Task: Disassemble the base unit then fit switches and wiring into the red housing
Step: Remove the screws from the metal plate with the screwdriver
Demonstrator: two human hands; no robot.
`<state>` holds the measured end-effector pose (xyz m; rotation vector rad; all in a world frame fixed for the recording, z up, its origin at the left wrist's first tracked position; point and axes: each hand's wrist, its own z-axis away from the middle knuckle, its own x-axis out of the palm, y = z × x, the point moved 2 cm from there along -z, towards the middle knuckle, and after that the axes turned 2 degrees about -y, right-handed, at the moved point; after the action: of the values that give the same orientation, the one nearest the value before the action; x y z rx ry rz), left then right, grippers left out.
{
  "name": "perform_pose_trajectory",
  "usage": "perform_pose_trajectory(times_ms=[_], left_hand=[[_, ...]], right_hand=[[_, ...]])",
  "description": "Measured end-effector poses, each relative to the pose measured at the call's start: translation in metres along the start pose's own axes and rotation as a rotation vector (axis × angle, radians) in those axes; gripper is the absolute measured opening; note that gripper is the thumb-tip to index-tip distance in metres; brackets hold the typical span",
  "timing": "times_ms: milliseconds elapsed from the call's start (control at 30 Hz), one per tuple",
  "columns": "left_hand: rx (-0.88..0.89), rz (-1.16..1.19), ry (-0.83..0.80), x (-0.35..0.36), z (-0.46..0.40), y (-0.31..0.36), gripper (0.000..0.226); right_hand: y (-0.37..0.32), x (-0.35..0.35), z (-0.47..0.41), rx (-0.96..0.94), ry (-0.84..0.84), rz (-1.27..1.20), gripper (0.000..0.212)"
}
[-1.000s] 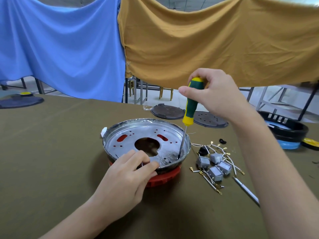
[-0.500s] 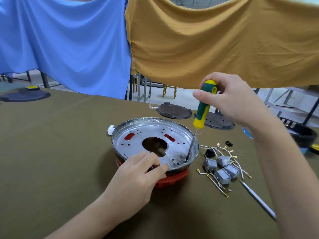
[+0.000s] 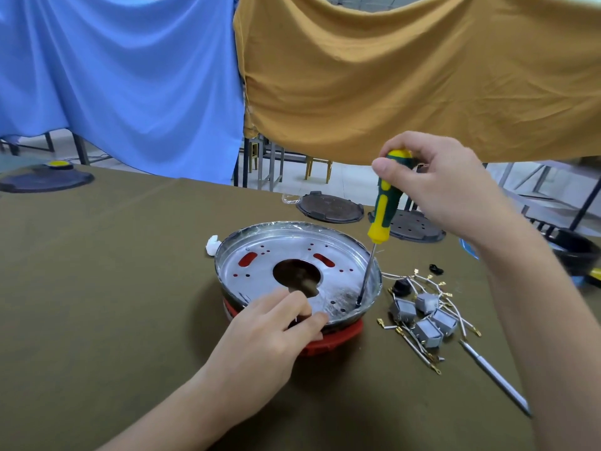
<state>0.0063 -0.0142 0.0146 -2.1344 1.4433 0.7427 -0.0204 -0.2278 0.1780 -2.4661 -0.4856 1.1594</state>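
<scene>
Head view: at the middle of the bench [image 3: 97, 288] sits the pan [image 3: 297, 271], a silver dish with a round centre hole, seated on the red housing [image 3: 328, 341], which shows only under the pan's near rim. Right hand [image 3: 435, 187] grips the screwdriver [image 3: 383, 203] by its green-yellow handle; its long axis runs steeply down, slightly tilted, tip pointing into the pan's near right floor. Left hand [image 3: 260, 340] rests on the pan's near rim, fingers curled, pinching something small I cannot make out. Switches [image 3: 426, 317] with wires [image 3: 422, 281] lie just right of the pan.
</scene>
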Motion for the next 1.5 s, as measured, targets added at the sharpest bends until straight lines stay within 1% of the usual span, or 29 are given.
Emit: perform_pose_trajectory(times_ms=[67,100,133,167,233,267,333,367,400,467,533,633,700,767,800,867,933,967,1033,1067,1200,1233,1300,1333,1367,1433,1500], left_hand=[[0.000,-0.003,-0.002,0.001,0.000,0.001,0.019],[0.002,-0.004,-0.001,0.001,0.000,0.001,0.018],[0.006,-0.007,0.000,0.002,0.001,0.001,0.016],[0.008,-0.009,0.002,0.002,0.001,0.001,0.015],[0.016,-0.012,0.001,0.003,0.000,0.001,0.017],[0.023,-0.014,0.002,0.003,0.000,0.002,0.016],[0.044,-0.022,-0.001,0.004,0.000,0.003,0.013],[0.057,-0.028,-0.004,0.005,0.000,0.003,0.012],[0.068,-0.033,-0.006,0.006,0.001,0.004,0.012],[0.082,-0.036,-0.007,0.008,0.001,0.006,0.022],[0.093,-0.045,-0.013,0.009,0.001,0.008,0.034],[0.101,-0.055,-0.008,0.009,0.001,0.010,0.042],[0.100,-0.051,-0.003,0.009,0.000,0.011,0.043],[0.095,-0.048,-0.006,0.008,0.000,0.012,0.041],[0.089,-0.048,-0.010,0.008,0.000,0.013,0.040],[0.069,-0.041,-0.016,0.008,0.000,0.013,0.033],[0.049,-0.035,-0.017,0.007,0.000,0.012,0.021],[0.043,-0.035,-0.018,0.006,0.000,0.012,0.016],[0.034,-0.028,-0.018,0.005,0.000,0.012,0.012],[0.028,-0.024,-0.018,0.004,0.000,0.012,0.012],[0.020,-0.032,-0.016,0.002,-0.002,0.013,0.014],[0.020,-0.032,-0.015,0.001,-0.002,0.013,0.014],[0.020,-0.030,-0.016,0.001,-0.003,0.013,0.013],[0.019,-0.027,-0.018,0.001,-0.003,0.013,0.014],[0.016,-0.023,-0.020,0.001,-0.003,0.013,0.015],[0.011,-0.006,-0.022,0.000,-0.003,0.012,0.016],[0.012,-0.001,-0.023,0.000,-0.003,0.012,0.016]], right_hand=[[-0.003,0.004,0.001,0.047,0.159,0.260,0.030],[-0.005,0.008,0.003,0.048,0.204,0.365,0.034],[-0.007,0.013,0.005,0.033,0.217,0.410,0.036],[-0.008,0.015,0.006,0.020,0.196,0.400,0.035],[-0.007,0.012,0.004,0.018,0.064,0.221,0.027],[-0.005,0.007,0.003,0.029,-0.038,0.101,0.022],[-0.003,-0.005,0.004,0.051,-0.224,-0.104,0.021],[-0.003,-0.010,0.006,0.035,-0.275,-0.144,0.021],[-0.003,-0.014,0.007,0.002,-0.288,-0.149,0.019],[-0.003,-0.017,0.008,-0.043,-0.222,-0.076,0.012],[-0.003,-0.016,0.006,-0.016,-0.123,0.042,0.011],[-0.004,-0.011,0.004,0.083,0.012,0.210,0.026],[-0.003,-0.005,0.005,0.098,0.122,0.389,0.032],[-0.001,0.000,0.006,0.075,0.141,0.437,0.035],[-0.001,0.001,0.005,0.070,0.100,0.398,0.034],[0.000,-0.001,0.004,0.074,-0.069,0.220,0.024],[0.000,-0.005,0.005,0.091,-0.237,0.000,0.014],[0.000,-0.007,0.006,0.082,-0.273,-0.058,0.012],[0.000,-0.009,0.005,0.047,-0.247,-0.062,0.006],[-0.001,-0.008,0.004,0.043,-0.213,-0.027,0.007],[-0.006,0.002,0.001,0.085,-0.047,0.250,0.034],[-0.006,0.006,0.001,0.092,0.006,0.301,0.038],[-0.006,0.013,0.003,0.075,0.075,0.364,0.038],[-0.006,0.016,0.003,0.069,0.060,0.353,0.036],[-0.005,0.017,0.003,0.061,0.005,0.296,0.033],[-0.002,0.013,0.001,0.061,-0.147,0.086,0.024],[0.000,0.005,0.001,0.093,-0.236,-0.101,0.014]])
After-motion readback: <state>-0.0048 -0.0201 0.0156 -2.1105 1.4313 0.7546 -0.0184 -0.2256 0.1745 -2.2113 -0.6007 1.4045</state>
